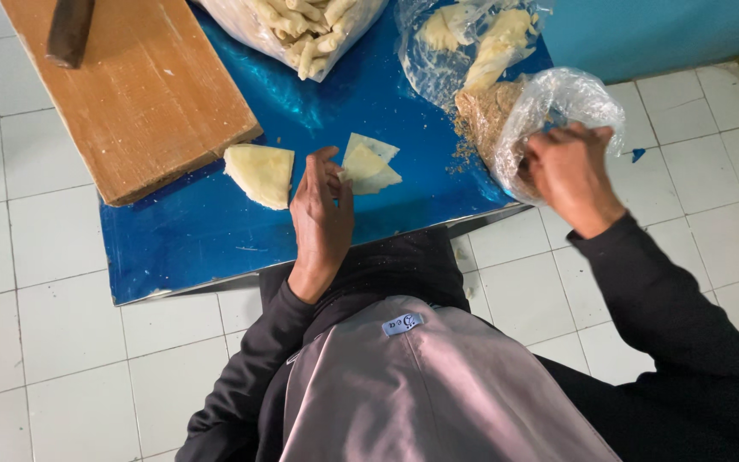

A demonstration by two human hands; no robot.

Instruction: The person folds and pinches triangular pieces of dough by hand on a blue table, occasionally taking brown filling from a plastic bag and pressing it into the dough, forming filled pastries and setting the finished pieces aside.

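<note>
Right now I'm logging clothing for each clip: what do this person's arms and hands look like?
Both hands, left hand and right hand, are bare: no gloves, rings or watch visible. Long black sleeves cover both arms to the wrists, plain and unmarked.

Table (215,231): set on the floor (44,342), at 12 o'clock from the seated person.
Board (130,85): laid on the table's 10 o'clock corner, a handle (70,30) resting on its far end.
Single wrapper (260,174): laid at 4 o'clock of the board, touching its corner.
Stacked wrappers (369,162): placed at 3 o'clock of the single wrapper, under the left hand's (322,214) fingertips.
Far bag (301,30): at 12 o'clock of the stack.
Crumb bag (549,111): at the table's 3 o'clock edge, entered by the right hand (568,175).
Dough bag (472,43): at 11 o'clock of the crumb bag.
</note>
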